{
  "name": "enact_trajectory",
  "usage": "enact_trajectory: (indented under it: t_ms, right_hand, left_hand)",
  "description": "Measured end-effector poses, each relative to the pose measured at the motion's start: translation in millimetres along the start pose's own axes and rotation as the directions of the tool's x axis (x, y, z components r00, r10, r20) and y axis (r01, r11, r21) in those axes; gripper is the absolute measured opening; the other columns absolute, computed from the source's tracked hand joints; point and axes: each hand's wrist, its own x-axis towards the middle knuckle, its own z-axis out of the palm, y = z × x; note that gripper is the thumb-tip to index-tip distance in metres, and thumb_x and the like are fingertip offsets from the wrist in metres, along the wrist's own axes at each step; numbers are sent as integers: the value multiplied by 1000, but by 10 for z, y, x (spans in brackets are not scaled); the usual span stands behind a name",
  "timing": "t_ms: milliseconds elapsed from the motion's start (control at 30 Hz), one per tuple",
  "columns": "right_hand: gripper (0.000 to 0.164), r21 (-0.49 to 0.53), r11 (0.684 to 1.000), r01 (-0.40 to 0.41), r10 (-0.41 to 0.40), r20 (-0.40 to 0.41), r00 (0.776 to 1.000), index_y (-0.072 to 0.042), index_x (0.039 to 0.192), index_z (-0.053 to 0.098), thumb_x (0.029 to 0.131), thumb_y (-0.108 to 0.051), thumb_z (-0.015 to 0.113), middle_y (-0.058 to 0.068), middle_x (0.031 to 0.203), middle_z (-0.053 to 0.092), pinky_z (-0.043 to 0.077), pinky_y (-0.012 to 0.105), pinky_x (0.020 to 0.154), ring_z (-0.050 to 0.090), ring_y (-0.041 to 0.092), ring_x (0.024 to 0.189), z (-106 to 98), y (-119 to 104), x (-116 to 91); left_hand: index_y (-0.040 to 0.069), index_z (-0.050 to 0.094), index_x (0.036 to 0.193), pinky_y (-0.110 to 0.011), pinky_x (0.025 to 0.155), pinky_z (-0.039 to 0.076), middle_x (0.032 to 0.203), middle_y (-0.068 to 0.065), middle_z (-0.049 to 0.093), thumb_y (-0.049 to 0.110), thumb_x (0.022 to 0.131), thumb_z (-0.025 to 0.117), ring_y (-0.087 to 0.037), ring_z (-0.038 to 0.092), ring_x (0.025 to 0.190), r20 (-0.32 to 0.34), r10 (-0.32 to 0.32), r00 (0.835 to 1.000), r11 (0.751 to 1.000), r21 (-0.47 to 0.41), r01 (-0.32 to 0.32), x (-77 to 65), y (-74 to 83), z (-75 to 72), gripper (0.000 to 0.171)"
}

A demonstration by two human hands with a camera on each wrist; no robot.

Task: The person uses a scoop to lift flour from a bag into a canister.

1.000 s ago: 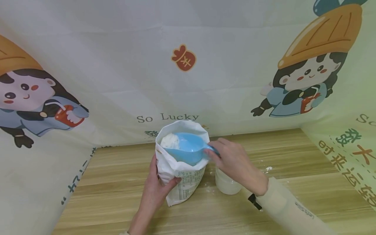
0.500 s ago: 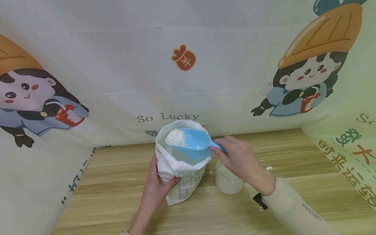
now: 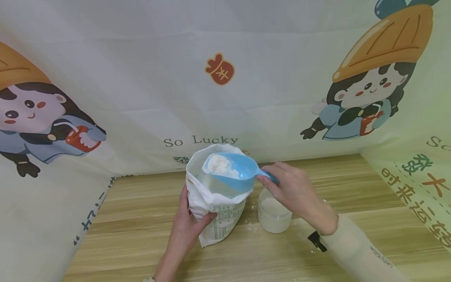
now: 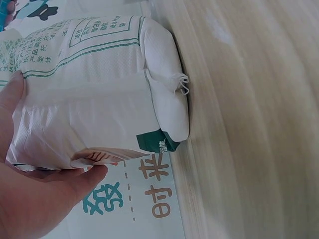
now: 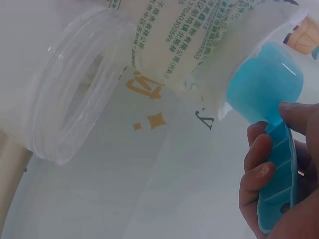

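A white woven bag [image 3: 225, 219] with green print stands open at the top on the table. My left hand [image 3: 188, 223] grips its near left side, thumb across the front; the left wrist view shows the fingers around the bag [image 4: 94, 94]. My right hand [image 3: 294, 192] holds a blue scoop [image 3: 243, 166] by its handle. White powder [image 3: 220, 165] lies in the scoop, which is over the bag's mouth. In the right wrist view, fingers curl round the ribbed scoop handle [image 5: 279, 184]. Below the right hand stands a clear jar [image 3: 275, 219] with pale contents, to the right of the bag.
The wood-grain table [image 3: 141, 223] has specks of white powder near the jar. A printed cloth backdrop [image 3: 148, 78] rises behind the table and along both sides. A black clip-like piece [image 3: 317, 241] is at the right sleeve.
The scoop has risen out of the bag and shifted right with my right hand, its powder now spread further back. More of the jar shows. My left hand and the bag stay put.
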Motion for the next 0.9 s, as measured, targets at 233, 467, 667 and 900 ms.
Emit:
enact_trajectory:
  t_ms: [233, 467, 667, 900]
  right_hand:
    - [19, 8, 1000, -19, 19, -18, 1000, -3, 105, 77, 92, -17, 80, 5, 89, 72, 52, 32, 59, 61, 15, 69, -97, 40, -21]
    - [19, 15, 1000, 1, 0, -41, 999, -3, 104, 77, 90, -15, 81, 6, 91, 74, 55, 32, 60, 64, 14, 71, -209, 82, -55]
    - [18, 10, 1000, 14, -13, -64, 998, -3, 103, 77, 89, -13, 81, 5, 90, 73, 53, 31, 59, 61, 13, 70, -291, 120, -102]
    - [16, 5, 999, 44, -44, -81, 996, -4, 102, 77, 89, -12, 79, 2, 84, 69, 48, 26, 54, 54, 9, 65, -358, 180, -177]
  left_hand:
    - [25, 15, 166, -56, 102, 48, 150, -16, 50, 19, 81, 91, -37, 55, 129, 1, -1, 1000, 1000, 0, 1, 0, -1, 0, 114]
    - [25, 16, 166, -55, 101, 48, 149, -15, 51, 18, 80, 92, -35, 57, 127, -7, 25, 1000, 1000, 3, -25, 10, -6, 5, 114]
    - [23, 15, 166, -55, 103, 47, 151, -16, 50, 18, 80, 92, -36, 55, 129, -6, 20, 1000, 1000, 6, -20, 8, -7, 3, 115]
    - [23, 16, 166, -55, 103, 48, 151, -16, 50, 18, 80, 91, -36, 55, 129, -7, 19, 1000, 1000, 11, -19, 6, -5, 2, 115]
